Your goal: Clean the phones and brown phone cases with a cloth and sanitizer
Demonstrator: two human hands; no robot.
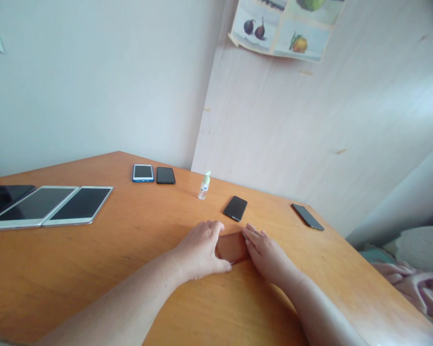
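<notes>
A flat, phone-sized reddish-brown rectangle [231, 247] lies on the wooden table [130, 269] between my hands; whether it is a phone or a case, I cannot tell. My left hand [202, 250] grips its left end, thumb at the near edge and fingers at the far edge. Over its right end lies my right hand [265, 252], palm down, fingers stretched out and close together. That hand covers the right edge. Just beyond, a black phone [235, 208] rests with its dark screen up. A small clear spray bottle [204, 186] with a pale green top stands upright farther back.
Two white tablets [80, 205] [38, 204] and a dark device [3, 196] lie at the left. A blue-cased phone [143, 173] and a dark phone [165, 175] sit near the back edge. Another dark phone [307, 217] lies at the right edge. Walls rise behind.
</notes>
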